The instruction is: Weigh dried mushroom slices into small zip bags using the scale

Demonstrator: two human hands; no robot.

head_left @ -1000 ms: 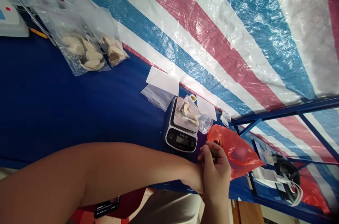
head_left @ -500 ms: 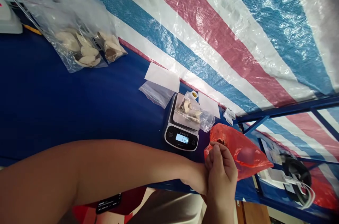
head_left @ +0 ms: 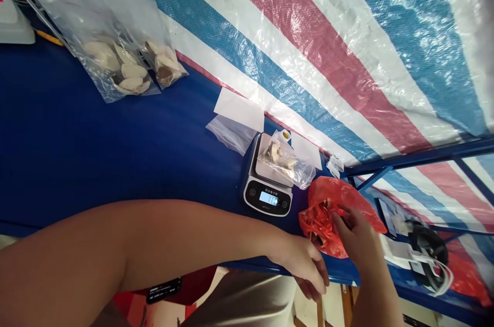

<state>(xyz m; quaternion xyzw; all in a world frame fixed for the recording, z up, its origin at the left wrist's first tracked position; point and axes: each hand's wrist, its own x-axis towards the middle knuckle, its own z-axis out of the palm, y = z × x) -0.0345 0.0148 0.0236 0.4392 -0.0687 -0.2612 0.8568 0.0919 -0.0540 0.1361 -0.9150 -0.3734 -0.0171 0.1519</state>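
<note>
A crumpled red plastic bag (head_left: 322, 221) lies with its mouth open near the table's front edge, some dark brown bits showing inside. My right hand (head_left: 358, 237) is at the mouth of this bag, thumb and fingers bent over the red plastic. Just left of it, my left hand (head_left: 306, 265) hangs over the front edge with its fingers stretched downward, holding nothing. Beside the bag stands a kitchen scale (head_left: 268, 195) with a lit display. On its plate rests a clear zip bag (head_left: 283, 159) with pale, shell-like pieces.
Larger clear bags of similar pieces (head_left: 131, 72) lie at the back left. Behind the scale are white papers (head_left: 239, 110), an empty clear bag (head_left: 231, 134) and a small white roll (head_left: 284, 135). White cables (head_left: 443, 275) lie far right. Striped sheeting (head_left: 289, 23) rises behind.
My hands, together at the bag before, have come apart. The left has drawn down and opened; the right has moved over the bag's mouth, which is now spread open.
</note>
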